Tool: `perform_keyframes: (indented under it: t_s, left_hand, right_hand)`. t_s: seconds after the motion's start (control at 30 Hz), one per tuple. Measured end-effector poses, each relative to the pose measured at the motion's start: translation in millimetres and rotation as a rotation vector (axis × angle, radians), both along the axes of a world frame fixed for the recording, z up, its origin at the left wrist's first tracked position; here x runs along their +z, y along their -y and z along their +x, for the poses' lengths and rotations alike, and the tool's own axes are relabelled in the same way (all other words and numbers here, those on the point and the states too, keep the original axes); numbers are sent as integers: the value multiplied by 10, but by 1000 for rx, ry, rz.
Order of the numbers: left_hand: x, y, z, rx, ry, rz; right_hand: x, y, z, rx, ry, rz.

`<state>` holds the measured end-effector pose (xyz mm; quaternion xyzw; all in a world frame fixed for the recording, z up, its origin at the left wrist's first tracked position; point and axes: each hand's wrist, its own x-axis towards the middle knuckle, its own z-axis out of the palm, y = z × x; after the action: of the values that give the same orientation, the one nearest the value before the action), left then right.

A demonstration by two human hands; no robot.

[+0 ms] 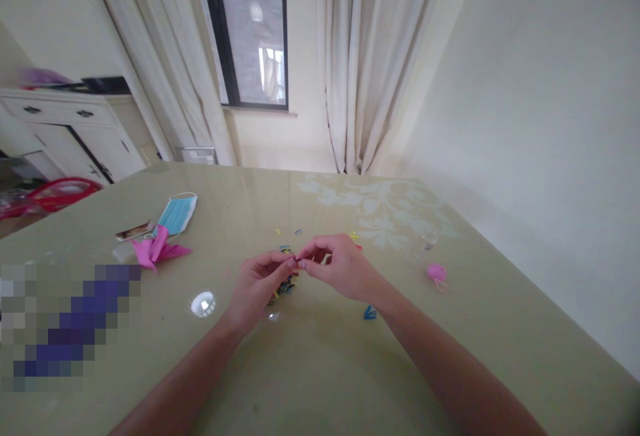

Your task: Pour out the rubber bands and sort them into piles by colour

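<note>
My left hand and my right hand meet fingertip to fingertip above the middle of the table. Both are closed in a pinch on one tiny dark piece, too small for me to name. Below and partly behind my fingers lies a pile of small yellow, black and blue pieces. To the right, near my right wrist, sits a small bunch of blue pieces. A few yellow and red bits show just beyond my right hand.
On the glossy table, a pink folded-paper shape and a blue face mask lie at the left. A pink ball-like item with a loop and a clear container are at the right. A wall borders the right edge.
</note>
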<state>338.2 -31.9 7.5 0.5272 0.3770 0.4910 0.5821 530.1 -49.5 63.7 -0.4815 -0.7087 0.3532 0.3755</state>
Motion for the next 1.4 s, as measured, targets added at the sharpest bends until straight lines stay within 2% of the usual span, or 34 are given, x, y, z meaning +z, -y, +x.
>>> perform_keyframes:
  t_s: [0.13, 0.27, 0.43, 0.57, 0.8, 0.93, 1.2, 1.4]
  left_hand:
    - [5, -1, -4, -21, -2, 11]
    - [-53, -20, -20, -47, -3, 0]
    - [-113, -16, -25, -86, 85, -46]
    - [-95, 11, -10, -100, 125, -76]
    - [-56, 20, -25, -177, 104, -58]
    - [-28, 34, -27, -225, 202, -98]
    - [8, 79, -32, -450, 432, -244]
    - [2, 61, -40, -450, 433, -220]
  right_hand:
    - [-14, -15, -15, 22, -109, -102]
    - [-23, -38, 2, 88, -240, -265]
    - [14, -39, 46, 106, -250, -403]
    - [29, -31, 66, 165, -264, -422]
    - [-17, -30, 49, 228, -415, -461]
    - [14, -22, 53, 235, -399, -503]
    - [43, -7, 32, 337, -479, -579]
    - [5, 18, -9, 271, -469, -501]
